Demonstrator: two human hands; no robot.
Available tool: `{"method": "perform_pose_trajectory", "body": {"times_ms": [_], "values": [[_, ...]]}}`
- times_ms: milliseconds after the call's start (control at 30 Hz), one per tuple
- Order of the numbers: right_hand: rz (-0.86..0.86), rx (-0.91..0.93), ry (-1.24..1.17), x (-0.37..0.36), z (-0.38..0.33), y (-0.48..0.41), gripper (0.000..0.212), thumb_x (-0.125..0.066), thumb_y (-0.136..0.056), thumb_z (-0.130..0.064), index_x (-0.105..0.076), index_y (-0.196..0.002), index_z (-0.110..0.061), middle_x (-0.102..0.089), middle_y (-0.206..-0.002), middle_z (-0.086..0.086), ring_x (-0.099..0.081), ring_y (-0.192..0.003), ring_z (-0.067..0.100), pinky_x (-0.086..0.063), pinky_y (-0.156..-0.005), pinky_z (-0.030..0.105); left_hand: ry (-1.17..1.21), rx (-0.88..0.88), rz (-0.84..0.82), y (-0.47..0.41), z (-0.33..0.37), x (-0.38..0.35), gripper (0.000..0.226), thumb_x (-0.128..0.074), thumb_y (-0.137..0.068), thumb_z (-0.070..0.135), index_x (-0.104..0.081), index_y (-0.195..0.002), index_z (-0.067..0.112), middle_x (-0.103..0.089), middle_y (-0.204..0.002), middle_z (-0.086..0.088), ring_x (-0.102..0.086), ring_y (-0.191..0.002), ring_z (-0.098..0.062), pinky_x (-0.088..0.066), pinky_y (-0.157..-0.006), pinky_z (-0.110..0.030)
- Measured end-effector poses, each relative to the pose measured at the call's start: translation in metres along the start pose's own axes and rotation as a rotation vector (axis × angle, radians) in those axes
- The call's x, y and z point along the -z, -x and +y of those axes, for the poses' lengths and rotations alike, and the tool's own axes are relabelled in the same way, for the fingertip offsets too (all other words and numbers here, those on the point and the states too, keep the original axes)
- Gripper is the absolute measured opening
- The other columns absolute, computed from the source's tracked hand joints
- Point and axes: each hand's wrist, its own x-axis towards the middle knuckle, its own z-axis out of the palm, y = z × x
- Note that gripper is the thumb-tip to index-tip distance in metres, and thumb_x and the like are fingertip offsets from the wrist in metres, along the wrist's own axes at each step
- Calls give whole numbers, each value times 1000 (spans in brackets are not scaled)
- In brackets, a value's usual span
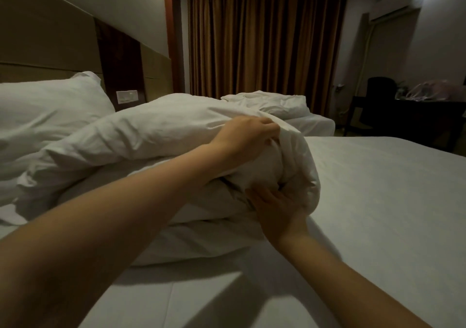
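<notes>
left grip [248, 136]: on top of the duvet's bunched end, fingers curled over and clamped on a fold of fabric.
right grip [276, 208]: just below left grip, palm turned up against the underside of the same bunched end. Fingertips buried in creases, so can't tell if clamped or just pressing.
duvet [156, 136]: white, thick, folded in layers. One end sits betw. the two grips, the rest runs off to the left of them. Lies on the bed, bottom layer touching it just left of right grip.
bed [378, 201]: white-sheeted, flat. Bare stretch to the right of both grips and on the near side of them.
pillow [42, 111]: white, far left of left grip, behind the duvet, up against the headboard.
headboard [50, 37]: tan panels w/ a dark wood strip, beyond the pillow.
switch plate [126, 96]: on the dark strip, left of and beyond left grip.
second bed [315, 123]: beyond left grip, w/ crumpled white bedding [267, 103] on it.
curtain [264, 37]: brown, closed, behind second bed.
chair [373, 111]: dark, well to the right, beyond both grips.
tabletop [433, 103]: dark, next to chair, clear plastic bag [426, 92] on it.
AC unit [401, 0]: high on wall, far upper right of the grips.
</notes>
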Motion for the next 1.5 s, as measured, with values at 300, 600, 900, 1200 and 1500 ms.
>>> {"method": "perform_pose_trajectory", "body": {"times_ms": [300, 600, 900, 1200, 1500], "values": [[-489, -805, -22, 17, -14, -26, 55, -48, -90, -61, -59, -114, -12, -68, -105, 10, -65, -93, 28, -46, -73, 32, -106, 20, 14, 1, -10, 2, 22, -45, -88, 14, -65, -94, 7, -67, -89, -11, -63, -71, -29, -52, -55, -40], [-508, -802, -227, 52, -20, -106, 33, -39, -101, -22, -61, -113, -2, -61, -119, 17, -56, -112, 32, -41, -83, 32, -115, 210, -31, -27, -12, 23, 20, -45, -96, 14, -57, -111, 11, -62, -108, -7, -60, -93, -25, -46, -73, -33], [-467, -1291, -335, 54, 24, 10, 46, -36, -101, -29, -61, -76, 0, -66, -97, 26, -60, -88, 37, -38, -69, 36, -141, -8, -273, -11, 20, -7, 31, -42, -100, 22, -52, -130, 23, -54, -132, -1, -55, -116, -19, -45, -86, -29], [-98, -1605, -766, 38, -22, 22, 30, -47, -98, -21, -54, -73, -7, -62, -75, 17, -56, -59, 27, -46, -53, 32, -398, -35, -137, 50, 13, -18, 79, -47, -79, 54, -13, -147, 32, -34, -148, -20, -32, -135, -43, -25, -106, -61], [-183, -1803, -1448, 4, -82, -48, 29, -45, -100, -35, -58, -95, -9, -58, -75, 7, -56, -41, 12, -49, -46, 17, -457, 302, -301, 52, 14, -3, 84, -58, -85, 35, -7, -150, 19, -37, -141, -15, -44, -121, -33, -38, -94, -44]]}}
